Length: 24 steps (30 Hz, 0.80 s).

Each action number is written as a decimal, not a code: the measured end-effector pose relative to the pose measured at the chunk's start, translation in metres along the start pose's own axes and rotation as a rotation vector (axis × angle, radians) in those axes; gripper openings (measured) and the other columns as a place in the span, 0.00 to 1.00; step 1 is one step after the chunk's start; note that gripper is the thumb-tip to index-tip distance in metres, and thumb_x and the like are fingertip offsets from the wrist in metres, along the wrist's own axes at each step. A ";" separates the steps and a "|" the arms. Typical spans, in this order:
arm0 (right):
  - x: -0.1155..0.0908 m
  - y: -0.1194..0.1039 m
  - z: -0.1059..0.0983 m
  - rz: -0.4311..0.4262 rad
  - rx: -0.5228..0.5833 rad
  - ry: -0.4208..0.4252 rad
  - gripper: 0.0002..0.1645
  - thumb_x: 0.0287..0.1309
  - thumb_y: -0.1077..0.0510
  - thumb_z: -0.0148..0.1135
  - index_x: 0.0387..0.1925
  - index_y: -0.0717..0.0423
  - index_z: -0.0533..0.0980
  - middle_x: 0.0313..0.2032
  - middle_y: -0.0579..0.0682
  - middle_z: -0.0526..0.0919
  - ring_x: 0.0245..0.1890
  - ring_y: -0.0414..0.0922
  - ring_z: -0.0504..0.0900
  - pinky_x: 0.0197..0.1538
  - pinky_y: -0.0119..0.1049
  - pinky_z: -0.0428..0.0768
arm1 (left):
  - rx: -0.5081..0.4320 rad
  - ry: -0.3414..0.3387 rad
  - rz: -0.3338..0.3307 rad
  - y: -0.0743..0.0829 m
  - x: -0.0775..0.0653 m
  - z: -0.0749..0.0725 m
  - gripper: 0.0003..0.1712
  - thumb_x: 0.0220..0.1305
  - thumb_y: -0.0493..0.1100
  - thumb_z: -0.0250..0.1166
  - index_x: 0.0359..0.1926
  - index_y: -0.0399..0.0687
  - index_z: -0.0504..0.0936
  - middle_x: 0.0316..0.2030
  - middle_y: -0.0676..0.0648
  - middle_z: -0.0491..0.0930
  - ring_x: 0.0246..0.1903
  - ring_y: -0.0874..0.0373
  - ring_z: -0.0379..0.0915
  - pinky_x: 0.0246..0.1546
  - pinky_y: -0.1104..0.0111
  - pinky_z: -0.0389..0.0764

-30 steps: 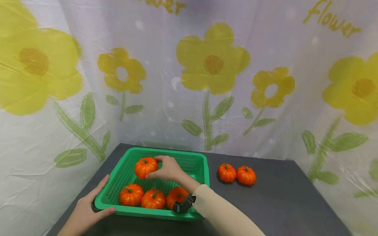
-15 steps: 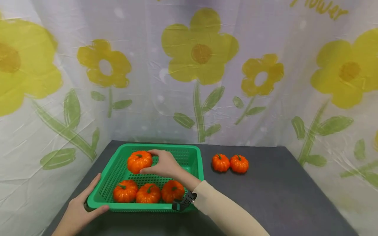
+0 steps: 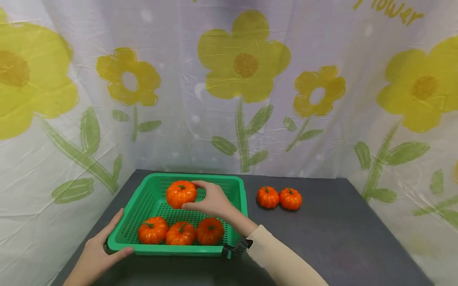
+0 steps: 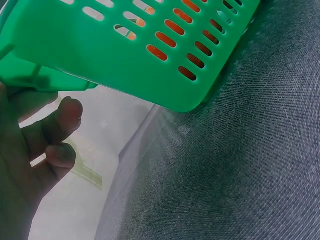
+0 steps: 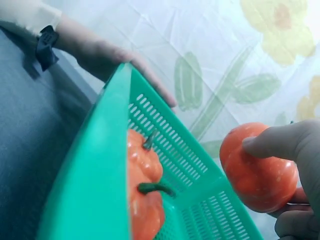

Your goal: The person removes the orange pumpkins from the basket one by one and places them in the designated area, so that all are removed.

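An orange toy pumpkin with a short green stem is held between the thumb and fingers of my right hand. It hangs over the far half of a green perforated basket; the right wrist view also shows this pumpkin above the rim. Several pumpkins are in the basket: a left one, a middle one and a right one sit in a row along its near wall. My left hand holds the near left corner, thumb along the front rim; in the left wrist view some fingers curl below the rim.
Two more pumpkins, one beside another, sit on the dark grey table right of the basket. A white cloth with painted yellow flowers walls off the back and sides. A black band circles my right wrist.
The held pumpkin and my right hand have shifted right over the basket during the last half second. My left hand stays at the corner. The head view tilted and turned slightly earlier.
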State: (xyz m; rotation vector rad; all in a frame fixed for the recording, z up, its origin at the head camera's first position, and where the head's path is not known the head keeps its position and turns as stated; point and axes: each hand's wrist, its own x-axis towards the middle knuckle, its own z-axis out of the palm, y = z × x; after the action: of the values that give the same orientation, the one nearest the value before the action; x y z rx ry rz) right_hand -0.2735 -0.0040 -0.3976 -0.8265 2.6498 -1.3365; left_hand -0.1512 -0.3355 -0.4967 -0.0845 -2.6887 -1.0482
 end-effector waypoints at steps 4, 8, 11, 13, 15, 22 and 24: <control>-0.006 0.008 -0.005 -0.015 0.000 0.015 0.45 0.56 0.41 0.80 0.72 0.50 0.76 0.65 0.49 0.82 0.67 0.54 0.78 0.64 0.53 0.81 | 0.012 0.023 0.018 0.002 0.001 0.001 0.61 0.62 0.52 0.79 0.85 0.74 0.50 0.73 0.83 0.46 0.69 0.81 0.53 0.56 0.62 0.74; -0.012 0.014 -0.010 -0.020 -0.004 0.021 0.45 0.56 0.40 0.80 0.72 0.50 0.76 0.64 0.48 0.83 0.65 0.54 0.79 0.62 0.52 0.82 | 0.010 0.022 0.012 0.001 0.001 0.002 0.61 0.63 0.53 0.79 0.85 0.76 0.49 0.73 0.84 0.45 0.70 0.76 0.55 0.58 0.52 0.75; -0.017 0.018 -0.014 -0.031 -0.013 0.034 0.45 0.56 0.39 0.80 0.71 0.49 0.77 0.62 0.47 0.84 0.62 0.51 0.81 0.59 0.48 0.83 | 0.019 0.023 0.012 0.000 0.001 0.002 0.61 0.62 0.53 0.79 0.85 0.75 0.49 0.72 0.85 0.45 0.70 0.74 0.56 0.56 0.41 0.74; -0.020 0.020 -0.017 -0.040 -0.012 0.046 0.44 0.56 0.40 0.80 0.71 0.49 0.77 0.62 0.48 0.85 0.54 0.48 0.84 0.54 0.45 0.85 | 0.024 0.029 0.022 -0.001 0.001 0.002 0.61 0.62 0.52 0.80 0.85 0.75 0.50 0.72 0.85 0.45 0.66 0.84 0.52 0.56 0.43 0.75; -0.024 0.022 -0.021 -0.045 -0.001 0.056 0.45 0.56 0.41 0.80 0.72 0.51 0.76 0.62 0.50 0.85 0.40 0.45 0.86 0.45 0.41 0.85 | 0.037 0.039 0.032 -0.001 0.002 0.002 0.61 0.61 0.52 0.80 0.85 0.74 0.51 0.73 0.85 0.46 0.62 0.90 0.49 0.55 0.51 0.75; -0.039 0.025 -0.035 -0.036 0.068 0.075 0.47 0.57 0.43 0.79 0.75 0.52 0.73 0.58 0.51 0.87 0.12 0.37 0.61 0.22 0.31 0.71 | 0.026 0.056 0.055 0.000 0.001 0.001 0.61 0.60 0.51 0.81 0.85 0.72 0.53 0.71 0.86 0.48 0.59 0.94 0.48 0.46 0.86 0.64; -0.043 0.026 -0.039 -0.038 0.068 0.090 0.46 0.57 0.44 0.79 0.74 0.51 0.74 0.56 0.51 0.88 0.13 0.37 0.59 0.21 0.31 0.69 | 0.021 0.055 0.057 0.000 0.001 0.001 0.61 0.60 0.51 0.81 0.85 0.71 0.53 0.71 0.87 0.48 0.58 0.94 0.48 0.46 0.87 0.63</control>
State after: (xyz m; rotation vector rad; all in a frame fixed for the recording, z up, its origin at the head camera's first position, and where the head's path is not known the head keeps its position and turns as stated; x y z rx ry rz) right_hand -0.2593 0.0576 -0.4007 -0.8311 2.6514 -1.4982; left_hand -0.1520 -0.3352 -0.4971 -0.1262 -2.6318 -0.9903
